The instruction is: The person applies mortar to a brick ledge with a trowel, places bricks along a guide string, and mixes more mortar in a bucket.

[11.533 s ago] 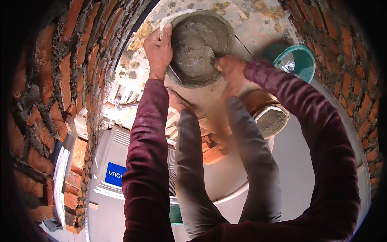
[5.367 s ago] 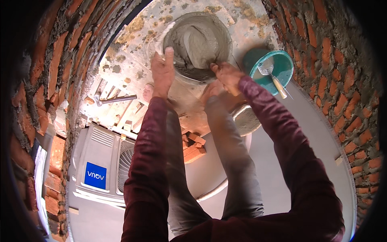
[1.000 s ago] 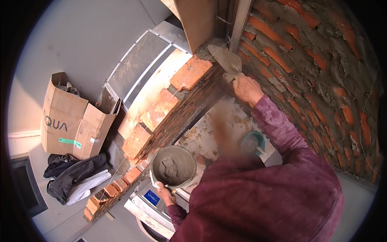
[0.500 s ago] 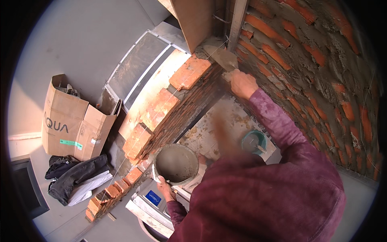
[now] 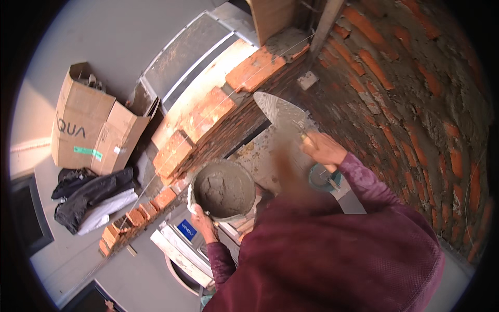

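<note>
The right hand (image 5: 323, 147) grips a trowel (image 5: 280, 111) beside the low brick wall (image 5: 209, 115), long axis diagonal, blade tip toward upper left. The left hand (image 5: 204, 226) clasps the rim of a mortar bucket (image 5: 236, 217). A cardboard box (image 5: 80, 127) bears dark lettering and a green label (image 5: 88, 153). A brown blur (image 5: 287, 164) obscures the trowel's blade base.

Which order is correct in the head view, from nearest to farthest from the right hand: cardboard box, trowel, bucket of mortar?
1. Trowel: held in the right hand.
2. Bucket of mortar: to that hand's left, with the left hand at its rim.
3. Cardboard box: far left, beyond the brick wall.
</note>
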`<state>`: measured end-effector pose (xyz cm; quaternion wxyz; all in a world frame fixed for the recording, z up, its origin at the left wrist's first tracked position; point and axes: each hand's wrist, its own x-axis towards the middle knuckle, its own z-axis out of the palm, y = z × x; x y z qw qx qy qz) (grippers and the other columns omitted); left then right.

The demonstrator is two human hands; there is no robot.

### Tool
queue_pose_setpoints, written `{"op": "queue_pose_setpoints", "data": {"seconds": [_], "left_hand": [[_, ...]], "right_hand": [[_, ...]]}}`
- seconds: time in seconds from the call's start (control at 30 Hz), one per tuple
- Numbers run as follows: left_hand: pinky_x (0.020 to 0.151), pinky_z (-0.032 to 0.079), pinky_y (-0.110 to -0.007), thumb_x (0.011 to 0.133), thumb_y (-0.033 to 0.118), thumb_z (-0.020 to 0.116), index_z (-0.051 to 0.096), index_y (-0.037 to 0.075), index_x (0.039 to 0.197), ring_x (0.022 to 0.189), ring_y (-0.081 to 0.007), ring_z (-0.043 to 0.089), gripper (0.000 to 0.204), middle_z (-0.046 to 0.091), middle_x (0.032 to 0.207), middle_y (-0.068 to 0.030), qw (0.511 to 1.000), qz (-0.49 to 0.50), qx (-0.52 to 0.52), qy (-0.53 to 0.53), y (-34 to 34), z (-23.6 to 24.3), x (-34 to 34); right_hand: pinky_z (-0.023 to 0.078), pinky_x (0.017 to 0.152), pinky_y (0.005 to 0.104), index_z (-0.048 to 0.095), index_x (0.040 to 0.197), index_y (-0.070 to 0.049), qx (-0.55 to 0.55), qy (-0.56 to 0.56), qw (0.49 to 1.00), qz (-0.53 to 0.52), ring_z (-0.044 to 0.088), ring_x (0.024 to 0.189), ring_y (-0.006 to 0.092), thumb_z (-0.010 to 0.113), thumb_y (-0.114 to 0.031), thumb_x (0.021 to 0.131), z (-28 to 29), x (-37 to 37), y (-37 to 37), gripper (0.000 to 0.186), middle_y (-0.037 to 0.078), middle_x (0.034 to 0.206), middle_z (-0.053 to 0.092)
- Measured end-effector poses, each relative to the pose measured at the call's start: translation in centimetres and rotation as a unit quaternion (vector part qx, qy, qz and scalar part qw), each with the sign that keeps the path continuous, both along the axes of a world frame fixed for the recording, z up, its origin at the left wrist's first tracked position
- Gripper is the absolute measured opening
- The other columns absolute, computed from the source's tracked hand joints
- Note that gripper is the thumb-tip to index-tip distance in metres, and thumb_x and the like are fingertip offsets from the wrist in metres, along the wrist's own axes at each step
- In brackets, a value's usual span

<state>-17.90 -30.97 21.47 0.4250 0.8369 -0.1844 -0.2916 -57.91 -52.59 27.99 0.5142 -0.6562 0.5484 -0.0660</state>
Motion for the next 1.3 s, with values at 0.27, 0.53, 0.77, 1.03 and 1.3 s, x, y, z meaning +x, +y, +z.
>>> {"op": "queue_pose_setpoints", "data": {"seconds": [0.27,0.53,0.77,1.03,1.3], "left_hand": [[0.056,0.035,-0.029,0.096,0.035,0.053,0.061,-0.003,0.091,0.064,-0.0093,0.042,0.039,0.049,0.069,0.0003,0.984,-0.085,-0.101,-0.121,-1.4,4.3,1.3],[0.059,0.039,-0.032,0.096,0.036,0.054,0.064,-0.005,0.094,0.063,-0.0148,0.046,0.043,0.052,0.065,-0.0071,0.963,-0.135,-0.139,-0.186,-1.7,8.1,3.0],[0.06,0.041,-0.03,0.096,0.037,0.054,0.066,-0.001,0.108,0.064,-0.0115,0.047,0.042,0.057,0.07,-0.0031,0.973,-0.151,-0.142,-0.101,0.6,10.9,4.1],[0.062,0.04,-0.028,0.096,0.035,0.055,0.065,-0.002,0.1,0.067,-0.0111,0.045,0.039,0.054,0.069,-0.0032,0.951,-0.218,-0.187,-0.113,0.2,12.8,1.1],[0.055,0.031,-0.03,0.098,0.031,0.052,0.052,-0.001,0.077,0.063,-0.0099,0.037,0.039,0.041,0.065,0.0015,0.959,-0.041,-0.239,-0.145,-0.6,10.7,-4.9]], "right_hand": [[0.053,0.065,0.0425,0.051,0.098,0.002,-0.293,0.16,0.876,0.348,0.066,0.076,0.037,0.058,-0.008,0.078,0.3,11.8,6.3,0.023,0.019,0.086,0.063],[0.054,0.071,0.0415,0.054,0.094,0.006,-0.295,0.089,0.863,0.4,0.067,0.08,0.0359,0.053,-0.006,0.08,-0.4,18.6,12.2,0.019,0.022,0.084,0.065],[0.053,0.07,0.0438,0.055,0.092,0.009,-0.26,0.127,0.888,0.356,0.066,0.08,0.0396,0.059,-0.005,0.072,2.4,17.6,13.8,0.024,0.025,0.078,0.064],[0.049,0.049,0.0391,0.055,0.075,0.005,0.1,0.049,0.917,0.382,0.061,0.053,0.0304,0.053,-0.006,0.075,4.1,18.8,13.5,0.012,0.017,0.062,0.059],[0.045,0.042,0.0334,0.051,0.078,-0.001,0.207,-0.068,0.897,0.385,0.057,0.045,0.0172,0.06,-0.008,0.08,5.0,15.5,10.6,0.012,0.009,0.058,0.056]]}}
